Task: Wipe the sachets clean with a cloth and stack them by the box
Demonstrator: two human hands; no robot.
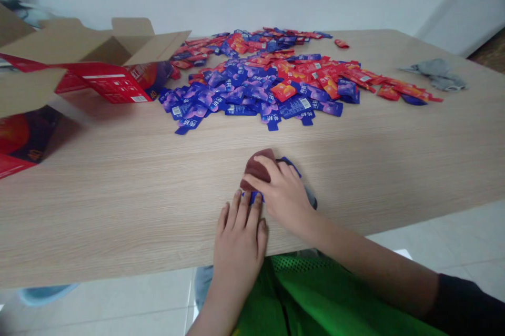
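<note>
My right hand presses on a brown, flat, cloth-like piece, its thumb and fingers gripping it against the table. Under that piece lies a blue packet, mostly covered. My left hand rests flat, fingers stretched out, with the fingertips on the packet's near edge. Beyond my right hand, a blue corner with a dark edge sticks out. A greyish, dark-rimmed thing shows beside my right wrist; its kind is hidden.
A heap of blue and purple packets mixed with red-orange packets spreads across the table. Open red cardboard boxes stand at the left. A crumpled grey cloth lies at the right.
</note>
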